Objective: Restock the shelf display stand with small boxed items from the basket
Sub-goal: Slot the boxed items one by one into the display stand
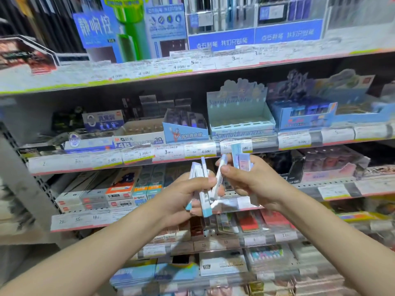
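Observation:
My left hand (183, 197) grips a fan of several slim white-and-blue small boxes (203, 189) in front of the shelves. My right hand (250, 180) holds two or three more of the same pale blue boxes (242, 157) upright and pinches another one (219, 178) that leans toward the left hand's bundle. Straight above the hands, on the middle shelf, stands the light blue cardboard display stand (239, 116) with its stepped tray looking bare. The basket is out of view.
Beside the stand sit a blue eraser display box (184, 129) on its left and a darker blue product box (303, 116) on its right. Price-tag rails (192, 152) edge each shelf. Lower shelves hold packed stationery boxes (106, 195).

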Available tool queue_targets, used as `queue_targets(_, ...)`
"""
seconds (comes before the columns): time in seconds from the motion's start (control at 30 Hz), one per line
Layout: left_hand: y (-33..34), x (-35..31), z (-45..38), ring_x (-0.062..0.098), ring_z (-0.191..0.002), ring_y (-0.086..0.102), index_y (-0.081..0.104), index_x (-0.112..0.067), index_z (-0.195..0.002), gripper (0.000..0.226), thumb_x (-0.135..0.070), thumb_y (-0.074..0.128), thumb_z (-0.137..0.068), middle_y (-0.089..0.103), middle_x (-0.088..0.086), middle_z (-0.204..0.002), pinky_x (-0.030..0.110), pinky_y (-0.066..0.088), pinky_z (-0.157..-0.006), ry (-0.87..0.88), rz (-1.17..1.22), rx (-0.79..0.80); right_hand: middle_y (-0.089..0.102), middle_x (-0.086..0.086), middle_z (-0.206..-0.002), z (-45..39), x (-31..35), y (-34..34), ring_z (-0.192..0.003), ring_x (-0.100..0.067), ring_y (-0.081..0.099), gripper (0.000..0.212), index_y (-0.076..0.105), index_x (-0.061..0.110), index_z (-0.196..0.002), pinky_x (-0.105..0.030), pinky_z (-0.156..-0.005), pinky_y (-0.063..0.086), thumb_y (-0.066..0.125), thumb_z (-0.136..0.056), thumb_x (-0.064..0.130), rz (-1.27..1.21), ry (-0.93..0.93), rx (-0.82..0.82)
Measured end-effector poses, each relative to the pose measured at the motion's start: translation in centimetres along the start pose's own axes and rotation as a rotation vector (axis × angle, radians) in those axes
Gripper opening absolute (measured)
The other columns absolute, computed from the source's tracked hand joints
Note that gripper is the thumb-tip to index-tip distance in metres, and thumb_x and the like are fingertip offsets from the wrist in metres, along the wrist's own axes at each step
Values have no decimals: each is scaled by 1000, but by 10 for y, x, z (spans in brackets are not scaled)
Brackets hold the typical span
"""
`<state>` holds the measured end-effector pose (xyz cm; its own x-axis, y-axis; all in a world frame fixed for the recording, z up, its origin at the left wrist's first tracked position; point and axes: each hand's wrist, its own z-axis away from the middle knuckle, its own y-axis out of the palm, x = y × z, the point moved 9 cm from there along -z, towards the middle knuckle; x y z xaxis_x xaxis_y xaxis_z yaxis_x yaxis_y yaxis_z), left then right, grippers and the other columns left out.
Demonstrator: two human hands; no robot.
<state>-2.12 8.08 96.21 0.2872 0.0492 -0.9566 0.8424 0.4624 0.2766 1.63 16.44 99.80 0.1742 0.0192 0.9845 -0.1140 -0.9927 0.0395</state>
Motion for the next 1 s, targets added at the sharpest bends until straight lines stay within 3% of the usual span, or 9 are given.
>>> queue_targets(0.07,-1,-12,2,6,-34,31,58,-10,-80,6,-13,60,-74,59,4,-61,12,25,-33,75,-120,-43,46,9,-35,0,1,3,-37,-3,23,14,59,7,-101,-16,-39,16,54,-88,10,44,6,-15)
queue_targets(0.13,-9,-24,5,7,-38,31,60,-21,-64,11,-14,61,-73,51,3,-58,15,23,-37,136,-321,-143,37,11,-36,0,3,5,-37,-4,22,13,62,8,-98,-14,-38,17,53,-90,11,58,0,-38)
queue_targets(0.27,-11,-47,11,3,-44,44,56,-17,-72,17,-11,68,-81,55,0,-58,13,34,-44,316,-680,-269,42,12,-41,-4,16,3,-41,-8,26,24,62,20,-64,-18,-40,21,60,-88,15,184,-107,-123)
queue_targets(0.4,-6,-54,11,-3,-43,46,55,-17,-70,21,-4,62,-85,58,1,-61,8,35,-46,401,-716,-310,44,7,-47,-11,19,-7,-50,-17,28,30,62,26,-55,-25,-46,22,65,-84,19,253,-125,-221)
queue_targets(0.5,-12,-53,6,-2,-40,44,55,-20,-68,23,-7,62,-86,57,-5,-57,9,33,-42,391,-670,-338,40,-5,-55,-17,21,-16,-51,-19,30,22,60,20,-62,-28,-50,22,66,-82,23,321,-118,-236)
queue_targets(0.6,-18,-60,0,3,-38,40,53,-17,-67,22,-7,62,-85,53,-9,-49,13,32,-41,399,-676,-389,40,6,-49,-27,25,-29,-40,-7,31,22,60,6,-70,-21,-47,25,66,-83,23,414,-118,-216)
queue_targets(0.73,-19,-72,-13,6,-41,51,54,-19,-74,19,-6,60,-87,66,2,-58,15,37,-42,406,-708,-400,41,6,-52,-47,36,-48,-38,-5,33,12,58,16,-75,-15,-39,27,65,-84,17,400,-134,-198)
queue_targets(0.9,-23,-97,-42,21,-63,58,52,-15,-79,14,-20,63,-85,63,8,-69,35,43,-61,390,-1164,-455,47,3,-63,-80,66,-78,-40,1,41,14,57,22,-87,-15,-44,34,65,-82,11,457,-230,-211)
queue_targets(1.0,-19,-105,-63,14,-59,50,47,-24,-98,20,-30,60,-85,51,-4,-65,31,37,-56,318,-1421,-414,47,5,-66,-104,84,-93,-44,1,44,14,54,17,-88,-12,-45,35,66,-82,14,548,-282,-205)
